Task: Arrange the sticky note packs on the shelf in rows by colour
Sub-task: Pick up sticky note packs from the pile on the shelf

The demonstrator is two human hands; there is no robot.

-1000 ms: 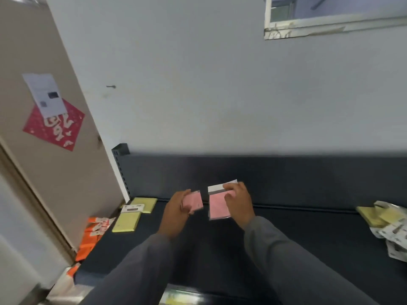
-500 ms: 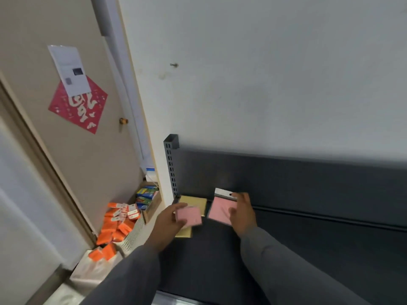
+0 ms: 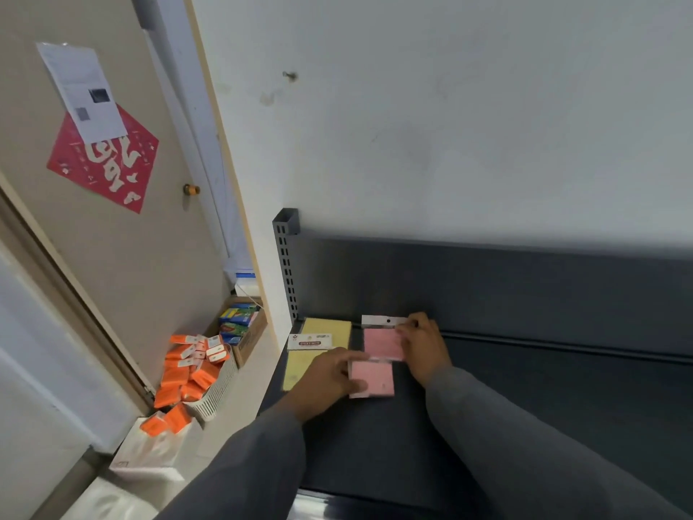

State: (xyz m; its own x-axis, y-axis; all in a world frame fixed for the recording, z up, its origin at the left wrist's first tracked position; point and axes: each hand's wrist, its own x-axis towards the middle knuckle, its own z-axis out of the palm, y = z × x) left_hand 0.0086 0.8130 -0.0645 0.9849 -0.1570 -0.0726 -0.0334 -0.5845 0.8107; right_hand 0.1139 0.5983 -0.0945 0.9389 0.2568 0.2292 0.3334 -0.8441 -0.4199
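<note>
Both pink packs, in the air a second ago, now lie beside the yellow packs (image 3: 327,326) lower centre, left hand (image 3: 330,373) pinching the near pink pack (image 3: 373,379), right hand (image 3: 423,347) pinching the far pink pack (image 3: 382,343), starting the pink row.

A stationery shop's stockroom corner: dark metal retail shelf (image 3: 525,369), basket of orange packs (image 3: 195,373), boxed goods (image 3: 240,324) on the floor.
</note>
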